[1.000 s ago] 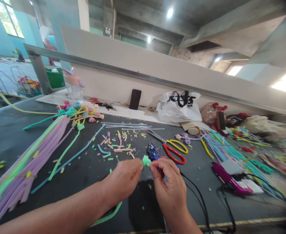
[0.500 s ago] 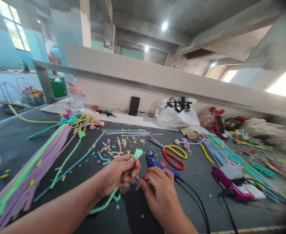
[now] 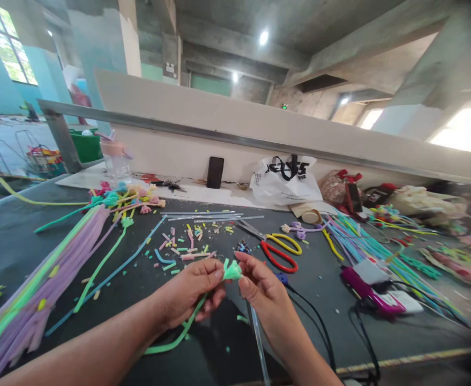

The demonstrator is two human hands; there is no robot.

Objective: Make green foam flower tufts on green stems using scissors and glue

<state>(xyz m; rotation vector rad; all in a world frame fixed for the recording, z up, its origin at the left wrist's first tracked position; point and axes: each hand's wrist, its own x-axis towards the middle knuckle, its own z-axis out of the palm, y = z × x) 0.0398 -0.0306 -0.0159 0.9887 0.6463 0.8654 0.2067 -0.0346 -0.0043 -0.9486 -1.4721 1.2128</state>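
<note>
My left hand (image 3: 197, 287) is closed in a pinch on a light green pipe-cleaner flower (image 3: 232, 271), just under its frilled head. The flower's green stem (image 3: 171, 346) hangs below that hand and curves left. On the flower's other side, my right hand (image 3: 265, 289) has its thumb and fingertips against the right edge of the head, closed around it. A blue glue gun (image 3: 282, 278) lies behind my right hand, mostly hidden, with its black cord trailing toward me. A clear rod (image 3: 259, 343) shows below my right hand.
Red-and-yellow scissors (image 3: 279, 257) lie beyond my right hand. Short pipe-cleaner offcuts (image 3: 191, 241) and clear sticks (image 3: 211, 215) are scattered ahead. Purple and green pipe cleaners (image 3: 58, 279) lie left; a magenta tool (image 3: 367, 295) with a cord lies right. A phone (image 3: 215, 172) leans at the back.
My right hand has moved up and left from beside the glue gun to the flower. The flower has turned and its head shows fuller. The clear rod has come into sight; the view has shifted slightly.
</note>
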